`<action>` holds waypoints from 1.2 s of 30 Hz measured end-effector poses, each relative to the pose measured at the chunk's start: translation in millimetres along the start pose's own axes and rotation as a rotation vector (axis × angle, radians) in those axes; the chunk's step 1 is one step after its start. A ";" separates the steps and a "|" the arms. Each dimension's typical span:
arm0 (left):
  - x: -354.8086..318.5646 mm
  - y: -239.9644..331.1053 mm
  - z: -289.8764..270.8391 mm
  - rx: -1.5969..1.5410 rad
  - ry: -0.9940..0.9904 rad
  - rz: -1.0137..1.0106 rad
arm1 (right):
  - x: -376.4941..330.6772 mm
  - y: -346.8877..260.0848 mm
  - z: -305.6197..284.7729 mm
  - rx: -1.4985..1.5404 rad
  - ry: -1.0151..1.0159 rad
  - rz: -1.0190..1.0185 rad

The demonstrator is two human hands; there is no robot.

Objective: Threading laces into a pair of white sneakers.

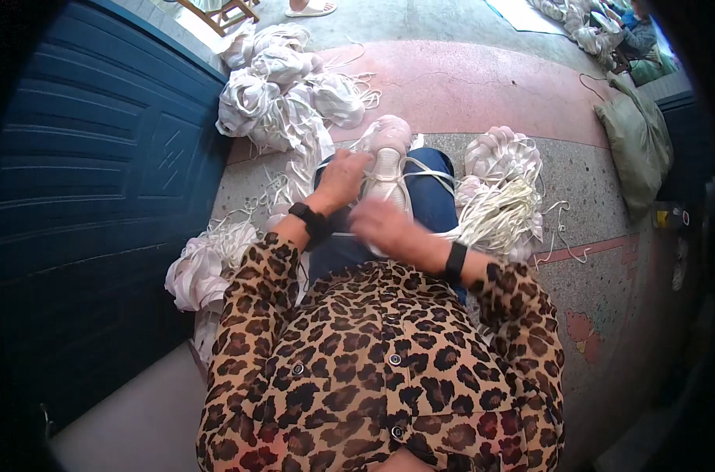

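Note:
A pale pink and white shoe upper [388,161] lies across my lap, toe pointing away from me. Its white lace [427,167] loops out to the right over my jeans. My left hand [346,179] is closed at the upper's left edge, thumb and fingers pinching there. Over the near end of the upper is my right hand [393,228], slightly blurred, with its fingertips hard to make out. Close by on the right, a thick bundle of white shoelaces [495,216] lies against a stack of pale uppers [503,153].
Large heaps of tied pale uppers [275,86] lie at the far left, with another bundle [208,263] nearer by the dark blue door [114,149]. A grey-green sack [637,141] leans at the right. Another person [639,35] sits at the far right; a sandalled foot [310,8] shows far ahead.

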State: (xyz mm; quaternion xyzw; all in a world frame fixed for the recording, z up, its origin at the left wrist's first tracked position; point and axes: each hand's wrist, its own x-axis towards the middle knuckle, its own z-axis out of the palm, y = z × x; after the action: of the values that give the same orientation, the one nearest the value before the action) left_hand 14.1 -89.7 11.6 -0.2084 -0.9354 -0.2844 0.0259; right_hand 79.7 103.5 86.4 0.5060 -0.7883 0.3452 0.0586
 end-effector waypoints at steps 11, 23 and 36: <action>3.8 -4.3 4.4 0.086 -0.030 0.155 | -7.1 52.7 32.4 -0.217 0.023 0.778; -0.7 17.5 -12.0 0.002 0.193 0.158 | -13.4 75.9 24.7 -0.227 -0.130 0.557; -8.0 35.7 -13.9 -0.082 -0.043 0.013 | -7.4 69.0 25.2 -0.136 -0.180 0.729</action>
State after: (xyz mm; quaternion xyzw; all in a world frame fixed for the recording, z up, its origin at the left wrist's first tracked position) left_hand 34.8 -73.4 40.5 -0.2213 -0.9220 -0.3177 -0.0009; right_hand 31.9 111.2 30.6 0.2157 -0.9396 0.2447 -0.1040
